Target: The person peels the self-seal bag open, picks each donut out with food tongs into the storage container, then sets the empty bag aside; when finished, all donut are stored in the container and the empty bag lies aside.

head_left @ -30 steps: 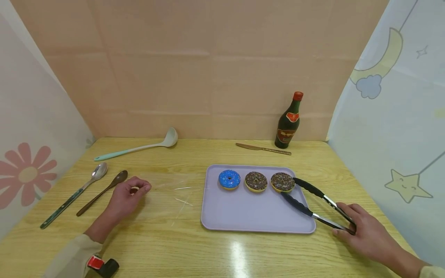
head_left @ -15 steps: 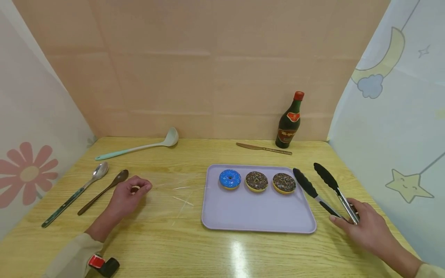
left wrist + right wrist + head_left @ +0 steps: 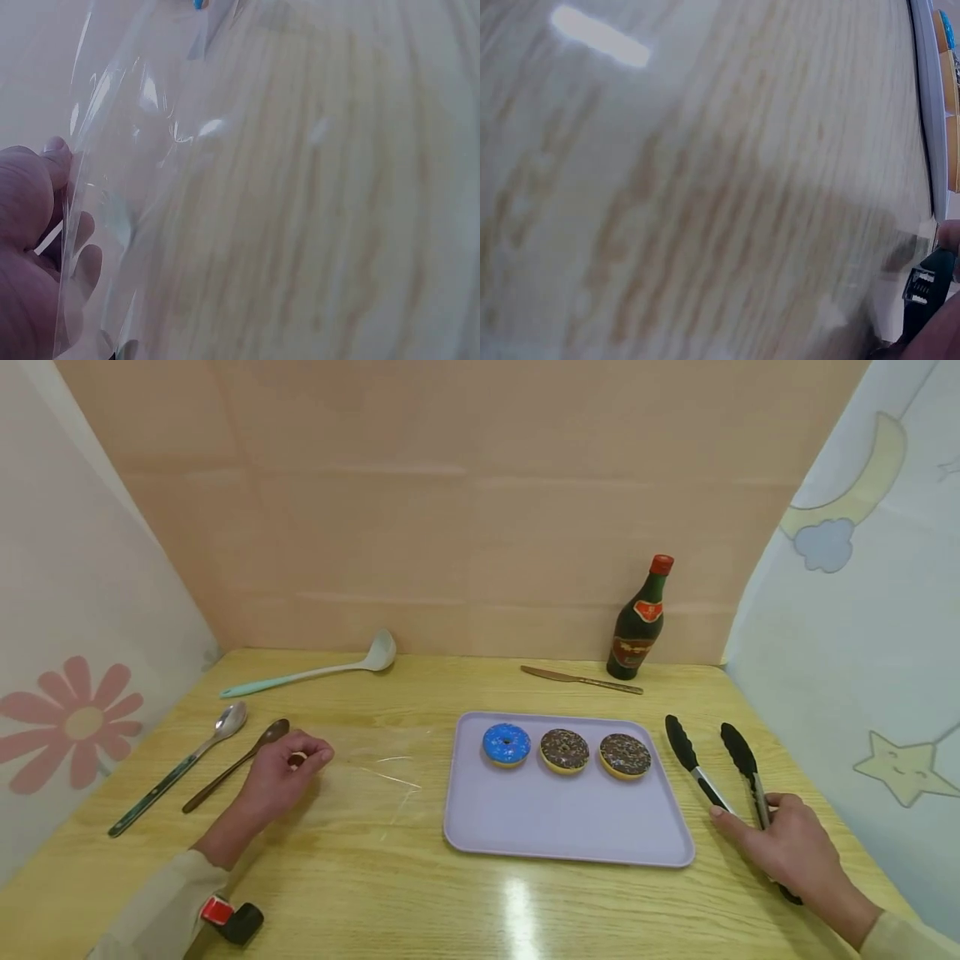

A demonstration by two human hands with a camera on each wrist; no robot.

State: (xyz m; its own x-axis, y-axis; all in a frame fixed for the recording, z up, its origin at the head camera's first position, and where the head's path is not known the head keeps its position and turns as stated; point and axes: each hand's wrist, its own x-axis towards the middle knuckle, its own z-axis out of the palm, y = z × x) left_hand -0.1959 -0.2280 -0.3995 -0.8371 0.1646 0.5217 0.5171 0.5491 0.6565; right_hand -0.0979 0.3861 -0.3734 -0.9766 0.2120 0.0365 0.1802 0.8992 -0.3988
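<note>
My left hand (image 3: 279, 775) pinches the edge of a clear plastic bag or sheet (image 3: 367, 793) lying on the table to its right. In the left wrist view, the shiny film (image 3: 150, 150) passes the fingers and spreads over the wood. Near the right side, my right hand (image 3: 791, 852) holds black-tipped metal tongs (image 3: 705, 783) with thumb and fingers around the two arms, whose tips stand apart. Left of the tongs is a lilac tray (image 3: 566, 827) bearing one blue doughnut (image 3: 506, 744) and two brown doughnuts, one in the middle (image 3: 564, 750) and one at right (image 3: 625, 755).
A steel spoon (image 3: 180, 767) and a wooden spoon (image 3: 236, 766) lie left of my left hand. A ladle (image 3: 315, 672) lies at the back left. At the back right are a knife (image 3: 581, 680) and an upright dark bottle (image 3: 636, 631). Patterned walls border the table.
The tongs have come off the rightmost brown doughnut and moved right, off the tray onto the table side. My left hand keeps its pinch; the view shifts slightly.
</note>
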